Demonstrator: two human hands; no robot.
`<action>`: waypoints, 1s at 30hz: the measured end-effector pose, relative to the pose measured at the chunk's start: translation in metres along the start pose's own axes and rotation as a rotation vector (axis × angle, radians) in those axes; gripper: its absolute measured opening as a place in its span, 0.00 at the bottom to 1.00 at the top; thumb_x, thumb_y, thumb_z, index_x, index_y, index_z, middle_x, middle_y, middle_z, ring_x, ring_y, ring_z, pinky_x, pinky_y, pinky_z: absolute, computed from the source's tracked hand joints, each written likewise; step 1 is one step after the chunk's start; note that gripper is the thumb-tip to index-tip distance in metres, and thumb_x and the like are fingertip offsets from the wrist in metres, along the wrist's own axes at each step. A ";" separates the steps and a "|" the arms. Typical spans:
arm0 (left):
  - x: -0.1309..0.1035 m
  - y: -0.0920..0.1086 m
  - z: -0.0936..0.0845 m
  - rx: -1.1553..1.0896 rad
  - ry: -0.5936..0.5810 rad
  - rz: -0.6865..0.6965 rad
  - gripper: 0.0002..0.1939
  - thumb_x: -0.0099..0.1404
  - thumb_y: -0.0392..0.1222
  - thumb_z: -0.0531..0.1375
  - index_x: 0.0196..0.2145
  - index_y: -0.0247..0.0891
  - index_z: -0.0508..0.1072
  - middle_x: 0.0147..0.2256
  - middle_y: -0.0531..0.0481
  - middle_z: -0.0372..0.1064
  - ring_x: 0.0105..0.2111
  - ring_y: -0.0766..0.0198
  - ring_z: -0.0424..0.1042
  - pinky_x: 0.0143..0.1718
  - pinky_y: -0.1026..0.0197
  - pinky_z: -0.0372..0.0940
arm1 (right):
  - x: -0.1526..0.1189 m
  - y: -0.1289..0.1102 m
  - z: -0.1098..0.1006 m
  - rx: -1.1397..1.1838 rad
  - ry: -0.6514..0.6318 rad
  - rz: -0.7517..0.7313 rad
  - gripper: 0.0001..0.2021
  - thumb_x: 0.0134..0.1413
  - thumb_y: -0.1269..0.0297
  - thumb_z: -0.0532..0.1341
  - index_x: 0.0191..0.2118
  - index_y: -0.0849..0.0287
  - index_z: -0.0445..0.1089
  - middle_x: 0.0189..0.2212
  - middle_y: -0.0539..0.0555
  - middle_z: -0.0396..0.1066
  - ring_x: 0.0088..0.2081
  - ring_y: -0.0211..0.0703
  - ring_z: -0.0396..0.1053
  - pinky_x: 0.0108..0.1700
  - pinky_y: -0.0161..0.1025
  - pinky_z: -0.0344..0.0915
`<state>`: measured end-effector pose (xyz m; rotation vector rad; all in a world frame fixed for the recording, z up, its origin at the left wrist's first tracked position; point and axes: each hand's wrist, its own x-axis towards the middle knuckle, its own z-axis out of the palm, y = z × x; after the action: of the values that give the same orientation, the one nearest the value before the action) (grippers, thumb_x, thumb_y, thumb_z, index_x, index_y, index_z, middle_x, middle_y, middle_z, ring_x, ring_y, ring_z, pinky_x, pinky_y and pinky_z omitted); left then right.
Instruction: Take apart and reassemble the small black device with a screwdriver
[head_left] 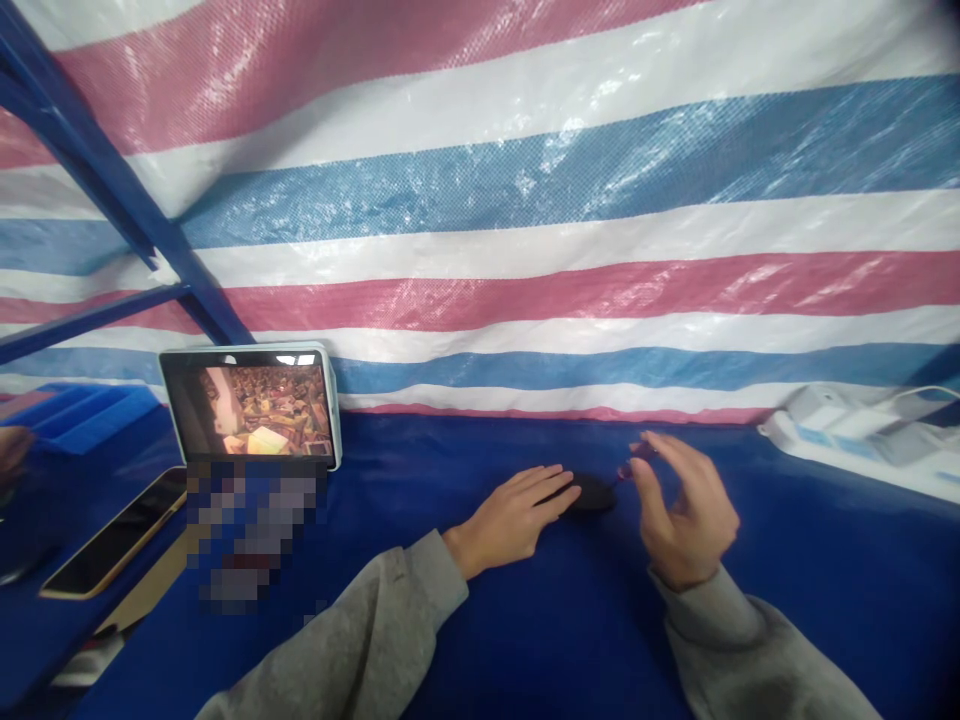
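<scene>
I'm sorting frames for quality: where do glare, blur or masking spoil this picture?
Head view: glare speckles the striped tarp; the right hand is motion-blurred, the left hand sharper; a pixelated patch masks the area below the tablet; edges bow and corners darken.

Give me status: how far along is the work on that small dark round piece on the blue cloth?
Early, by the look of it. Done: nothing finished is visible. In hand: the left hand lies flat with fingertips on the small dark round piece on the blue cloth-covered table; the right hand pinches a tiny dark reddish part just above it. Left: the part is not yet on the piece.
</scene>
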<state>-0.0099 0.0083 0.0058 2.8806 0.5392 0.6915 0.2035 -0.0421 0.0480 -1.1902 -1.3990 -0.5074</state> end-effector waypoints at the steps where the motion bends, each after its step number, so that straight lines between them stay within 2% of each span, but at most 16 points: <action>1: 0.000 0.000 0.000 -0.005 0.002 0.000 0.25 0.74 0.32 0.50 0.66 0.38 0.57 0.66 0.43 0.57 0.68 0.57 0.51 0.67 0.50 0.55 | 0.000 0.000 0.000 0.016 -0.017 0.005 0.15 0.59 0.68 0.62 0.53 0.57 0.72 0.42 0.58 0.78 0.44 0.50 0.77 0.46 0.49 0.74; 4: 0.000 0.000 0.000 -0.014 0.005 0.001 0.25 0.73 0.32 0.50 0.66 0.38 0.57 0.66 0.43 0.56 0.68 0.57 0.51 0.67 0.49 0.55 | -0.001 0.001 0.000 0.049 -0.040 0.013 0.16 0.60 0.68 0.61 0.54 0.57 0.71 0.43 0.58 0.78 0.44 0.50 0.77 0.47 0.49 0.74; 9: 0.000 0.001 -0.001 0.008 -0.003 0.006 0.23 0.74 0.33 0.50 0.65 0.36 0.59 0.65 0.43 0.57 0.68 0.58 0.52 0.68 0.51 0.54 | 0.001 0.001 0.001 0.042 0.023 0.015 0.16 0.55 0.68 0.67 0.50 0.57 0.72 0.35 0.55 0.78 0.40 0.48 0.76 0.45 0.46 0.74; 15: 0.000 0.001 -0.001 0.011 0.000 0.007 0.24 0.73 0.32 0.51 0.65 0.37 0.59 0.65 0.43 0.57 0.68 0.57 0.52 0.67 0.50 0.54 | 0.001 0.000 0.001 0.074 -0.090 0.069 0.17 0.61 0.67 0.60 0.55 0.57 0.69 0.43 0.58 0.78 0.44 0.50 0.76 0.48 0.49 0.73; 19: 0.000 0.000 -0.001 -0.001 0.001 0.001 0.25 0.73 0.31 0.50 0.66 0.39 0.58 0.65 0.43 0.57 0.68 0.57 0.51 0.67 0.49 0.55 | 0.000 0.001 0.001 0.044 -0.003 0.043 0.18 0.56 0.67 0.65 0.53 0.56 0.71 0.40 0.57 0.77 0.42 0.50 0.76 0.46 0.49 0.73; 23: 0.000 0.000 0.000 0.002 -0.002 0.009 0.25 0.73 0.32 0.51 0.66 0.38 0.58 0.65 0.43 0.58 0.68 0.58 0.51 0.67 0.50 0.54 | 0.000 0.000 0.001 0.095 -0.114 0.072 0.21 0.62 0.69 0.59 0.60 0.56 0.65 0.45 0.59 0.76 0.45 0.49 0.75 0.49 0.51 0.72; 25: 0.000 0.000 0.000 0.010 -0.006 0.013 0.24 0.73 0.32 0.51 0.66 0.38 0.58 0.65 0.44 0.57 0.68 0.59 0.51 0.68 0.51 0.53 | 0.002 0.000 0.001 0.062 -0.142 0.087 0.21 0.62 0.66 0.59 0.60 0.57 0.65 0.46 0.61 0.75 0.47 0.50 0.73 0.50 0.52 0.71; 30: -0.001 -0.001 0.001 0.031 -0.002 0.023 0.22 0.76 0.35 0.50 0.65 0.38 0.58 0.66 0.46 0.57 0.69 0.60 0.50 0.68 0.52 0.52 | 0.004 0.001 0.000 0.013 -0.030 0.055 0.20 0.57 0.66 0.64 0.56 0.56 0.69 0.41 0.58 0.74 0.43 0.49 0.73 0.47 0.49 0.71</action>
<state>-0.0105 0.0088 0.0048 2.9204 0.5213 0.6897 0.2057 -0.0401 0.0515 -1.2270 -1.3891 -0.4426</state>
